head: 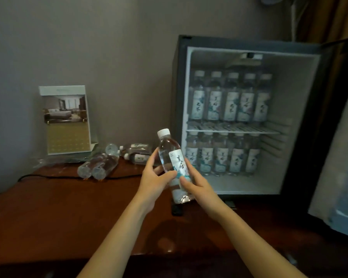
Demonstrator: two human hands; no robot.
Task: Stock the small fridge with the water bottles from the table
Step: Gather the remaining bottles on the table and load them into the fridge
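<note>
- The water bottle [172, 163] I'm tracking is off the table, held in the air in front of the fridge's lower left corner. It is nearly upright, with its white cap leaning a little left and its label facing me.
- Left hand [155, 177] is wrapped round the bottle's left side, thumb across the front.
- Right hand [197, 183] grips the lower right part, thumb pressed on the label.
- The small fridge [179, 87] stands on the table at the right, with its door [338, 157] swung wide to the right.
- Upper row of bottles [231, 97]: I count five upright on the wire shelf [233, 130].
- Lower row of bottles [221, 155]: five upright on the fridge floor.
- Two loose bottles [100, 167] lie side by side on the wooden table [58, 213], bases toward me; a few more lying bottles [137, 153] are just behind them.
- A black cable [48, 176] runs along the table by those bottles.
- A card stand [66, 119] sits against the wall at the left.
</note>
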